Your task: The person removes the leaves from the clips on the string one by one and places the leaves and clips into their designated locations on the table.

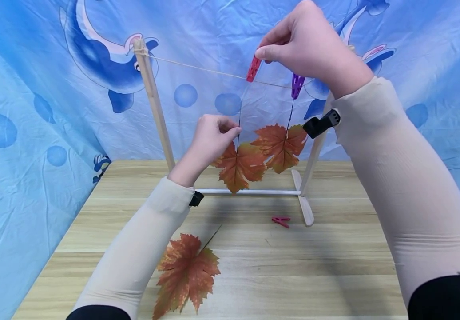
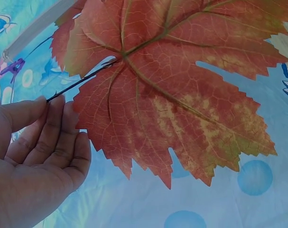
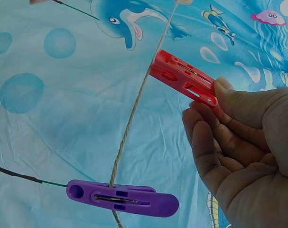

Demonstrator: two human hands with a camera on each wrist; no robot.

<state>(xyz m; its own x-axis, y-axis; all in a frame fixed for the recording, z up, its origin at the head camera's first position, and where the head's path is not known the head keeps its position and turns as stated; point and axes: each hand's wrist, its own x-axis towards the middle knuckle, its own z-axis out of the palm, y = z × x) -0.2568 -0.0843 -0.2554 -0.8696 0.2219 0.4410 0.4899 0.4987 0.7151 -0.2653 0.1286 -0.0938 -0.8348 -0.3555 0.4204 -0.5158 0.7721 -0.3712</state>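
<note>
My right hand (image 1: 310, 46) pinches a red clothespin (image 3: 181, 78) by its handle end, and the clothespin's tip meets the string (image 3: 136, 104). Lower and to the left, my left hand (image 1: 213, 138) pinches the dark stem (image 2: 79, 85) of an orange-red maple leaf (image 2: 172, 95) between thumb and fingertips. That leaf hangs below the hand. In the right wrist view, the stem's green end shows apart from the red clothespin. Beside it, a purple clothespin (image 3: 125, 197) grips the string and the stem of a second maple leaf (image 1: 281, 149).
The string runs between a left wooden post (image 1: 154, 102) and a right post (image 1: 314, 164), joined low by a white rod (image 1: 250, 192). On the wooden table (image 1: 294, 275) lie a third maple leaf (image 1: 188, 271) and a pink clothespin (image 1: 281, 221). Behind hangs a blue dolphin-print cloth (image 1: 198, 35).
</note>
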